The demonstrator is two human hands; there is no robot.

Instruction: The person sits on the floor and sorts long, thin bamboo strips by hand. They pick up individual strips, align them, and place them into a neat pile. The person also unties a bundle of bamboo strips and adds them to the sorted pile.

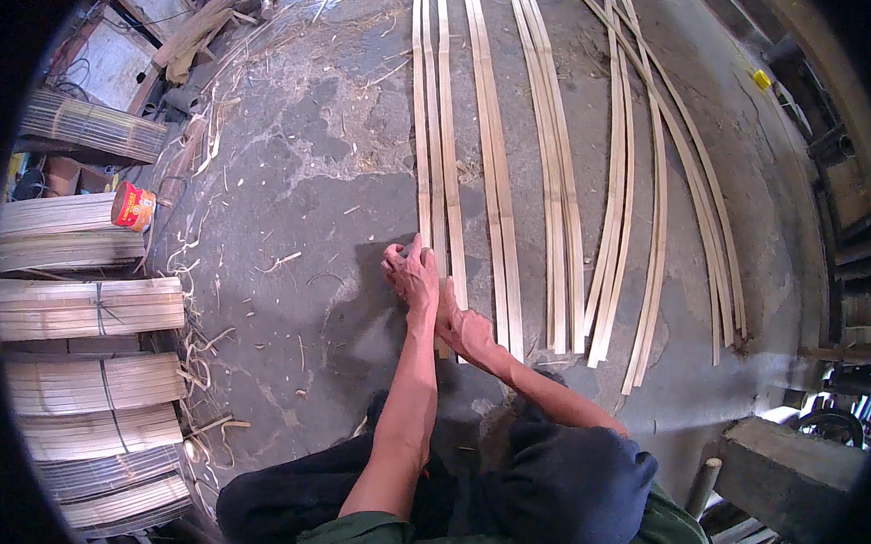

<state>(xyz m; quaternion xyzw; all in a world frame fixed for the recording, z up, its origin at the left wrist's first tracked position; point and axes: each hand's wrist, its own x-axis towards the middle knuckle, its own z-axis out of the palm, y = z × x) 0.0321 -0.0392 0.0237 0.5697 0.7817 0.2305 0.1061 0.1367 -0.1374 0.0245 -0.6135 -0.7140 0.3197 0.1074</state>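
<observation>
Long pale strips that look like split bamboo lie on the concrete floor, running away from me. My left hand (pixel 414 275) is closed with bent fingers at the leftmost bamboo strip (pixel 424 181). Just to its right and nearer to me, my right hand (pixel 466 330) is closed around the near part of the strips, its thumb stretched forward along them. My palms hide most of what lies under them, and I cannot make out whether a small tool is there. Beside my right hand lies another bamboo strip (pixel 454 204), then a pair of strips (pixel 496 212).
More strips (pixel 557 181) fan out to the right, some crossing. Tied bundles of slats (pixel 91 308) are stacked along the left, with a red and yellow tin (pixel 133 207) by them. Shavings (pixel 208 347) litter the floor. A concrete block (pixel 787 461) stands at lower right.
</observation>
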